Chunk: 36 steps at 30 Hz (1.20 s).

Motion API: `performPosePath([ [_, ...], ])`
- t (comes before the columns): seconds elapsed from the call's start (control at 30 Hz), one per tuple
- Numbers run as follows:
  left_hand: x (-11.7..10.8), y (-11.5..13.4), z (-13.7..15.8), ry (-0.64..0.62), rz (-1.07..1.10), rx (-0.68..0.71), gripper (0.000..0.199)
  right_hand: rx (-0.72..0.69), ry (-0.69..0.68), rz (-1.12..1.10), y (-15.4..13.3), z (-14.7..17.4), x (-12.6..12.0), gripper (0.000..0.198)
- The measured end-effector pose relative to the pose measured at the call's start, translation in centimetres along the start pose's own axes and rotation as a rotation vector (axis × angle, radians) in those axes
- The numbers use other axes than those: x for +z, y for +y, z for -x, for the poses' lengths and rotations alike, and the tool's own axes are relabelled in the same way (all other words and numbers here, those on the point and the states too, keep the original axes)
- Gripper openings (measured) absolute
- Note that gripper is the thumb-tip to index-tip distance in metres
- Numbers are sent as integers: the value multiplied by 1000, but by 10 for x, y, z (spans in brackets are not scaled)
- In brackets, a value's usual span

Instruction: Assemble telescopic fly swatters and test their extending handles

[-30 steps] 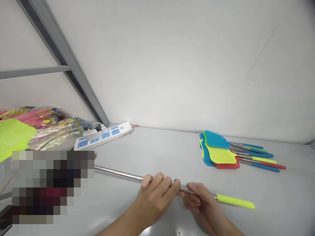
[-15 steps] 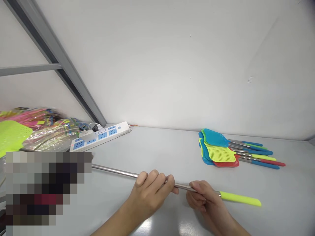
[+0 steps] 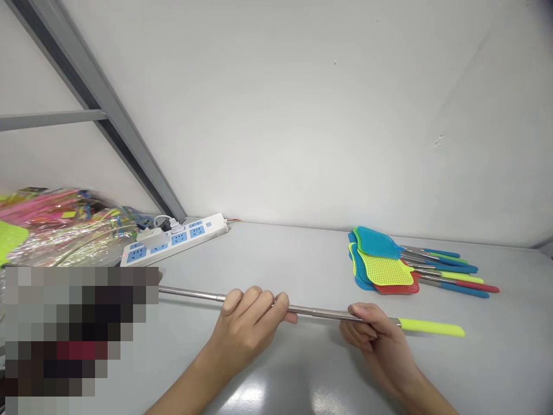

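Note:
A telescopic fly swatter [image 3: 322, 313] with a bright yellow handle and a metal shaft stretches across in front of me. My left hand [image 3: 250, 325] is closed over the middle of the shaft, knuckles up. Thumb and curled fingers of my right hand [image 3: 378, 337] grip it just left of the yellow handle [image 3: 432, 327]. Part of the shaft at the left is hidden behind a blurred-out patch. A yellow-green swatter head [image 3: 12, 239] shows at the left edge, in line with the shaft.
Several colourful fly swatters [image 3: 386, 270] lie piled at the right on the grey table [image 3: 268, 253]. A white power strip [image 3: 177, 241] with plugs lies at the back left. Beyond it are plastic-wrapped goods [image 3: 73, 222] and a grey metal frame [image 3: 108, 109].
My hands have moved farther apart along the shaft, left hand leftward, right hand to the right and up. More shaft shows between them, and the yellow-green head has shifted left.

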<state>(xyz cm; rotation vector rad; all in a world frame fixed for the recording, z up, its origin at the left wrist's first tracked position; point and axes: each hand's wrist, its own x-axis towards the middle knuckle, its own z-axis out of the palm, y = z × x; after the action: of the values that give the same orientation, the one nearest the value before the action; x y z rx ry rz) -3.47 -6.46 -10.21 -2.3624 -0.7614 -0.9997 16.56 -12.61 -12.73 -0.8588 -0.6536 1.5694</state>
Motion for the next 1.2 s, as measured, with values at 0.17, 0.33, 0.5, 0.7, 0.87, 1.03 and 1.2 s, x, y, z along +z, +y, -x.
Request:
performPosePath([
  [0.17,0,-1,-1,2,-14,6,9,-34,-40,29,-3,-2,-7,37],
  [0.33,-1,-3,-2,12,-23,13,9,-77,-83,87,-6,-4,-14,37],
  [0.5,-1,-5,-2,17,-24,11,8,-66,-61,118,-10,-4,-19,38],
  [0.7,-2,-7,-2,21,-30,17,8,-76,-48,153,-12,-4,-22,39],
  [0.87,-3,-10,-3,34,-28,23,8,-86,-47,149,-12,-4,-24,38],
  [1.03,-2,-10,0,31,-8,4,7,-90,-43,151,-12,-4,-26,38],
  [1.2,1,-10,4,-36,117,-76,6,-134,-28,159,-6,-1,-20,41],
])
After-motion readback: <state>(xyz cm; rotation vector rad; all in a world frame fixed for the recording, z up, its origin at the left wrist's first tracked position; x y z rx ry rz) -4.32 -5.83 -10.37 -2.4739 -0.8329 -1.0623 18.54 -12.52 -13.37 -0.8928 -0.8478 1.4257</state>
